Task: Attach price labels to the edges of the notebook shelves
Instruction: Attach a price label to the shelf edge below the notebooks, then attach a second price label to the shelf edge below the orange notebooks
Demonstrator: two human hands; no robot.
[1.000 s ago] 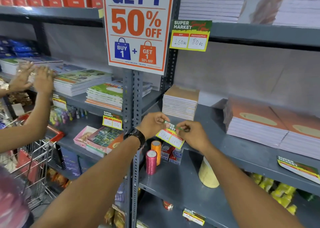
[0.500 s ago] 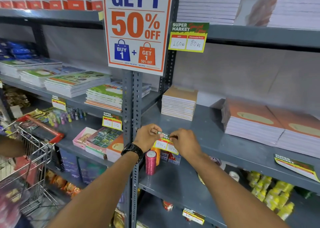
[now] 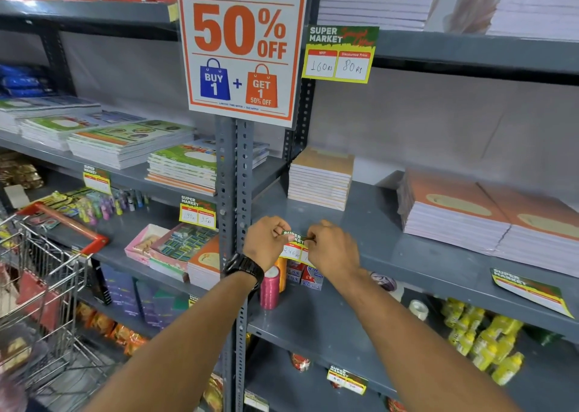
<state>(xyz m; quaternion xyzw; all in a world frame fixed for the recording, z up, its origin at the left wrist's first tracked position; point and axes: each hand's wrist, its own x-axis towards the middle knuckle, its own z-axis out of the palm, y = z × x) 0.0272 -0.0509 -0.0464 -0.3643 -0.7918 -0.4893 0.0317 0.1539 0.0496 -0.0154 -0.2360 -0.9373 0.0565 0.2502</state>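
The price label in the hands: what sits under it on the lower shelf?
Under the price label stand a pink ribbon spool, an orange spool and small red-blue boxes. The right hand covers the label's right half and whatever lies behind it.

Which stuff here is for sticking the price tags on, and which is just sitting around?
For the job:
left hand
right hand
price label pinched by both
grey shelf edge
brown notebook stack

Just lying about:
pink ribbon spool
shopping cart
50% off sign
yellow packets
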